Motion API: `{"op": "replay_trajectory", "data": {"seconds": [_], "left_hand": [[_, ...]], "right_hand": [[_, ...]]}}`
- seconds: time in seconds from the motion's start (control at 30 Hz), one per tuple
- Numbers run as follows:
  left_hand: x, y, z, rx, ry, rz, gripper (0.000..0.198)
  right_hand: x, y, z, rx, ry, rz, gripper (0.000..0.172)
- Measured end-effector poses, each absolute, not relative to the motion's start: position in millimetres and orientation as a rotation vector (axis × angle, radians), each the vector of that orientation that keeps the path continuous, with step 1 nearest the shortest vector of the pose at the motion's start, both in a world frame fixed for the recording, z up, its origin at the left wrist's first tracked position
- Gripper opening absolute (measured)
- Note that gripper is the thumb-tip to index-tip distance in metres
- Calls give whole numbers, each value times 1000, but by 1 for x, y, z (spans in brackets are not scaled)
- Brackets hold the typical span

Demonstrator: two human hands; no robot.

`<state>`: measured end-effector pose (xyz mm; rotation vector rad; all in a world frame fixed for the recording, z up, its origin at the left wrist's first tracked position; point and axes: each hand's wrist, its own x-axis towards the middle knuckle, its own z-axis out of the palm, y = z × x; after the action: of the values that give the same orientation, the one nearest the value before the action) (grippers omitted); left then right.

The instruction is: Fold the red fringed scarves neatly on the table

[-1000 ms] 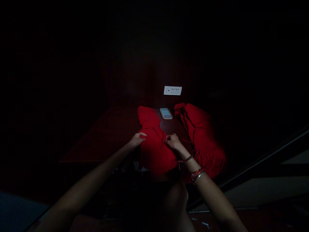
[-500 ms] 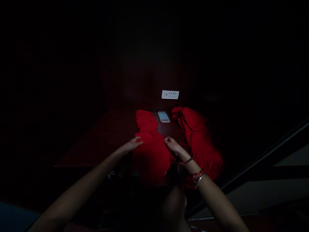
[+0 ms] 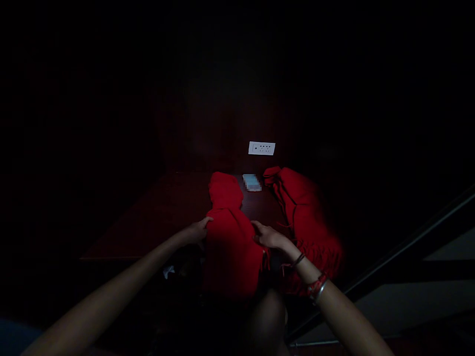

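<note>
A red fringed scarf [image 3: 233, 252] lies over the table's front side, its lower end hanging toward me. Its far end bunches into a narrower folded part on the tabletop. At its left edge, my left hand [image 3: 196, 231] grips the fabric, thumb on top and the other fingers partly hidden beneath. On the opposite edge my right hand [image 3: 267, 236] is closed on the cloth, with strands of fringe just below it. Bracelets circle the right wrist and forearm.
A second red fringed cloth [image 3: 308, 202] lies heaped on the right. Behind, a phone [image 3: 252, 182] with a blurred screen rests on the dark table [image 3: 148, 222]. A white socket plate [image 3: 261, 148] is on the wall. Surroundings are very dark.
Both hands have come slightly nearer to me along the scarf's edges. The upper fold that lay between them now looks smoothed out, and fringe shows at the right edge.
</note>
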<state>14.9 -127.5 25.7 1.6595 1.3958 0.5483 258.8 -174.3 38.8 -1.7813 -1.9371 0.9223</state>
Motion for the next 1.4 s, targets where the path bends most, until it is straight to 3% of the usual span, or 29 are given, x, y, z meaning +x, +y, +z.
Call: {"op": "replay_trajectory", "data": {"seconds": [0.1, 0.17, 0.37, 0.63, 0.73, 0.9, 1.03, 1.23, 1.33, 1.4], "left_hand": [[10, -115, 33, 1853, 1563, 264, 48], [13, -97, 40, 1989, 1687, 250, 44], [35, -50, 26, 2084, 1740, 526, 35], [28, -41, 2, 2022, 1771, 471, 30], [33, -44, 4, 2211, 1789, 515, 37], [48, -49, 0, 2473, 1664, 630, 18], [38, -40, -6, 2385, 1391, 750, 4], [5, 10, 2, 1937, 1385, 1141, 22], [4, 34, 0, 1746, 1231, 1019, 40], [9, 45, -3, 1657, 1154, 954, 41]], "right_hand": [[257, -170, 47, -2035, -2130, 498, 50], [250, -157, 52, -2086, -2111, 338, 47], [221, -100, 33, -1874, -1872, 542, 54], [240, -83, 7, -1945, -1706, 553, 27], [243, -80, 11, -1901, -1789, 545, 29], [222, -72, 23, -1737, -2052, 50, 51], [204, -75, 17, -1492, -2470, -271, 29], [193, -74, 7, -1352, -2566, -514, 26], [183, -68, 6, -1179, -2674, -560, 27], [177, -65, 3, -1136, -2713, -556, 25]]}}
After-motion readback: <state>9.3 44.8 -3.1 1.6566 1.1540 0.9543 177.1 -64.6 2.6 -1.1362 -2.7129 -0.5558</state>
